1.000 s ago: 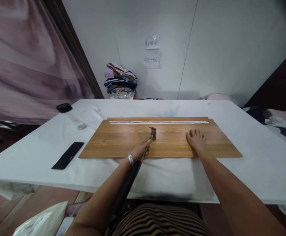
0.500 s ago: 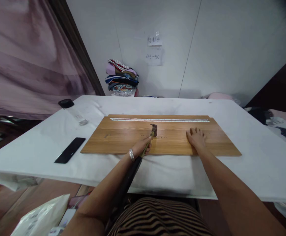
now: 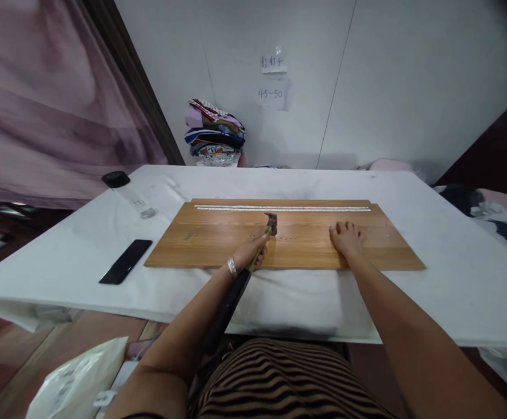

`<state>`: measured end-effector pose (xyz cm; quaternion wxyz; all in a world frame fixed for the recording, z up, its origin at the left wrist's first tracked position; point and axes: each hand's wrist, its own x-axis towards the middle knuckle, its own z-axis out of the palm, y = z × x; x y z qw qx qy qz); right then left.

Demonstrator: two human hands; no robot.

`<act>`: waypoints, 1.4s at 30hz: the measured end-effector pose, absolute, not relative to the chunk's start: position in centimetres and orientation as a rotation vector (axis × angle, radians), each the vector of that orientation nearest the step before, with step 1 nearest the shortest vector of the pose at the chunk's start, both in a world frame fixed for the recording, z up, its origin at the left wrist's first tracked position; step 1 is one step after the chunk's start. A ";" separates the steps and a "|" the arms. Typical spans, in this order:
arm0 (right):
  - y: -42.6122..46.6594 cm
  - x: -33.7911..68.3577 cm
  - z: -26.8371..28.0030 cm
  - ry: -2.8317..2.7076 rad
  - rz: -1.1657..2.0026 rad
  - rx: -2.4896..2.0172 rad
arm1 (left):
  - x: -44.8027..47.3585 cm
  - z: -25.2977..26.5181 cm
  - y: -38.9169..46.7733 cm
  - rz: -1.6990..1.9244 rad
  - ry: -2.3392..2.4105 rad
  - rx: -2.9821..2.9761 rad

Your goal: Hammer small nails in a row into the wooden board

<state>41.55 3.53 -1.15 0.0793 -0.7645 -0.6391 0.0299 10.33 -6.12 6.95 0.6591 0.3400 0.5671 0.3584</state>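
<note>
Gripped in the left hand (image 3: pixel 249 251), with the fingers wrapped around its handle, the claw hammer (image 3: pixel 272 224) is held with its head over the middle of the wooden board (image 3: pixel 310 251), beside a row of small dark dots (image 3: pixel 287 237); whether these are nails or holes cannot be told, nor whether the board is touched by the head. The handle is pointed back toward the body, presumably so that the head can be swung by the forearm. The right hand (image 3: pixel 347 237) is laid on the board's right part, fingers loosely spread and nothing grasped, probably so that the wood is kept steady. Two white strips (image 3: pixel 282 208) are set along the far edge, perhaps to be kept clear of the hammer. On the white-covered table (image 3: pixel 463 273), a black smartphone (image 3: pixel 125 262) and a black-capped clear bottle (image 3: pixel 129 195) are left to the left, beyond the board. Compared with the earlier frame, everything on the table is seen slightly higher, as if the head had been tipped; hammer and hands are scarcely shifted against the board.
</note>
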 end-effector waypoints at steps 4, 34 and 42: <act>3.6 41.5 -1.2 -1.908 0.084 -2.292 | 10.3 6.7 -6.1 0.792 1.299 0.770; 3.7 41.5 -1.4 -1.920 0.082 -2.285 | 10.1 6.1 -6.1 0.799 1.307 0.757; 3.7 41.5 -1.4 -1.914 0.086 -2.283 | 10.4 6.2 -6.2 0.780 1.372 0.762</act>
